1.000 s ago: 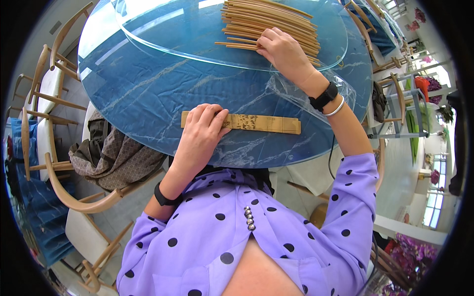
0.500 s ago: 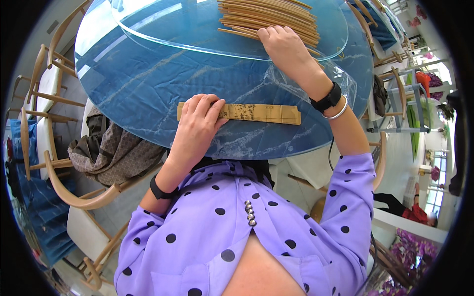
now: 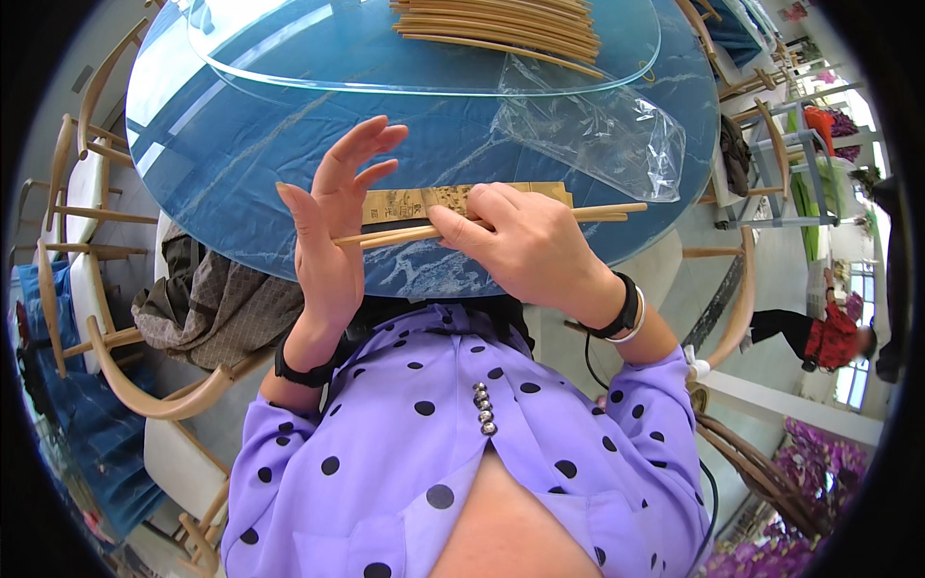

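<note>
A pair of wooden chopsticks (image 3: 607,213) lies across the front of the table in my right hand (image 3: 528,239), whose fingers are closed round their middle. Their left ends meet the palm of my left hand (image 3: 335,231), which is upright with its fingers spread and thumb apart. Just behind the chopsticks a flat gold paper chopstick sleeve (image 3: 395,202) with dark print rests on the table, partly hidden by my right hand. Farther back, a pile of loose chopsticks (image 3: 501,27) lies on the glass turntable.
The round table (image 3: 270,173) has a blue marbled cover and a raised glass turntable (image 3: 318,82). A crumpled clear plastic bag (image 3: 617,135) lies right of centre. Wooden chairs (image 3: 145,395) stand at the left, one with a patterned bag (image 3: 217,308). A person in red (image 3: 831,332) is at the far right.
My right hand has come back from the pile with a pair of chopsticks. My left hand has let go of the paper sleeve and risen open against the chopsticks' ends.
</note>
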A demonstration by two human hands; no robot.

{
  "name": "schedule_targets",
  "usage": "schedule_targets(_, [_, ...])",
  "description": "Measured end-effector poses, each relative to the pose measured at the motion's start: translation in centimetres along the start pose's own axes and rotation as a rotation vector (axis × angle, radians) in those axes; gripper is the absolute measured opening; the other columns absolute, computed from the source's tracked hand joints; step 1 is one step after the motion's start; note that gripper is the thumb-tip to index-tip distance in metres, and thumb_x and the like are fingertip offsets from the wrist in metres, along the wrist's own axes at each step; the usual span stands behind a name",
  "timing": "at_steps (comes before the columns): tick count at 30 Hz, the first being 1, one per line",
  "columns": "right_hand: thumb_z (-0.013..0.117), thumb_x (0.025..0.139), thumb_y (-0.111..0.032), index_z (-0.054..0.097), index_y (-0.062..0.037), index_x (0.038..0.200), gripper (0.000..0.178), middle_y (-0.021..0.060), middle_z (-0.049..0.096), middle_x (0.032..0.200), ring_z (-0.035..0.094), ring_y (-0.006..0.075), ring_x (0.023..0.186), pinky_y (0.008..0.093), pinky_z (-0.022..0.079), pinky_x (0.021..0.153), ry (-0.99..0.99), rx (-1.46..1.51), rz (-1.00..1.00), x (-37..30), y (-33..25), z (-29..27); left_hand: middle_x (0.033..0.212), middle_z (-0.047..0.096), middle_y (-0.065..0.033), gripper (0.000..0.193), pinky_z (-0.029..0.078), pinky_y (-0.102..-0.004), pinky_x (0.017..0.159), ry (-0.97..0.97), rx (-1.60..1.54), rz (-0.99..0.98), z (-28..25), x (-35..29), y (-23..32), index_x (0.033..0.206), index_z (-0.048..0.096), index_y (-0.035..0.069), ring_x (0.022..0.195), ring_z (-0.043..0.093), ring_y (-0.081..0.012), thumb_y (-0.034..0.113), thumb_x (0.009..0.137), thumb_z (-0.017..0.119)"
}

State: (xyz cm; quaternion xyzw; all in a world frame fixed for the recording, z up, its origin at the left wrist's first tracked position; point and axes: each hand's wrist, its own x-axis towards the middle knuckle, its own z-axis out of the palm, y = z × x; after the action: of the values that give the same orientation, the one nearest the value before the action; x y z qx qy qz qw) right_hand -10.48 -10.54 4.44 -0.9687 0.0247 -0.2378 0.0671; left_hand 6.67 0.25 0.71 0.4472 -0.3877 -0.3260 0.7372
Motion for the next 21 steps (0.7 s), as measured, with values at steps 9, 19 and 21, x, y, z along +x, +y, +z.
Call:
schedule_targets(9, [0.075, 0.084, -0.022, 0.070, -0.0091, 0.112, 0.032, 0.0021, 0.051, 0.072, 0.056, 0.0166, 0.060, 0.0304, 0.044, 0.049, 0.032, -0.069, 0.062, -2.0, -1.2, -0.2, 0.136, 0.057, -0.0144, 0.095, 0.037, -0.0382, 0.110, -0.259, -0.348, -0.246, 1.4, -1.3, 0.0, 0.145, 0.045, 0.001, 0.127, 0.051, -0.0217, 0.074, 0.098, 0.007])
schedule_targets(19, [0.071, 0.088, -0.022, 0.069, -0.0060, 0.122, 0.037, 0.0005, 0.051, 0.076, 0.056, 0.0123, 0.065, 0.0248, 0.043, 0.050, 0.045, -0.241, -0.017, -2.8, -3.2, 0.6, 0.127, 0.060, -0.0121, 0.095, 0.036, -0.0369, 0.109, -0.174, -0.371, -0.369, 3.0, -2.2, -0.3, 0.141, 0.048, 0.001, 0.123, 0.051, -0.0202, 0.073, 0.099, 0.002])
schedule_targets(21, [0.074, 0.084, -0.020, 0.071, -0.0066, 0.117, 0.036, 0.0016, 0.051, 0.074, 0.055, 0.0152, 0.063, 0.0287, 0.043, 0.050, 0.053, -0.137, 0.076, -2.9, -3.2, 1.0, 0.129, 0.059, -0.0135, 0.096, 0.038, -0.0371, 0.107, -0.216, -0.217, -0.355, 2.8, -2.1, -0.1, 0.142, 0.047, -0.001, 0.122, 0.053, -0.0211, 0.074, 0.098, 0.006])
